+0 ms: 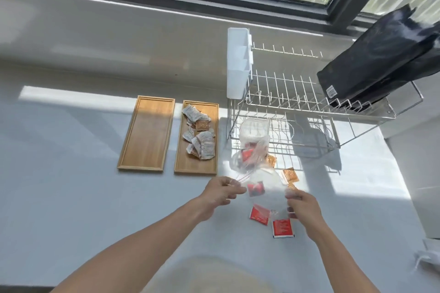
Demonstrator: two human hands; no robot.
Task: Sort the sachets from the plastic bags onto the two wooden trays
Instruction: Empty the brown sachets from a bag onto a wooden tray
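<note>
Two wooden trays lie side by side on the white counter. The left tray [145,133] holds nothing; the right tray [190,164] carries a heap of white sachets [202,147] and one orange sachet. My left hand [222,191] and my right hand [301,204] each grip a side of a clear plastic bag [269,188], held just above the counter with a red sachet [256,188] inside. Two red sachets [259,214] [282,228] lie below it. Orange sachets [289,175] rest at its far side. A second clear bag [252,147] with red sachets sits behind.
A wire dish rack [297,102] with a white plastic holder [238,62] stands at the back right, bearing a black bag [381,54]. A window sill runs along the back. White crumpled material [428,257] lies at the right edge.
</note>
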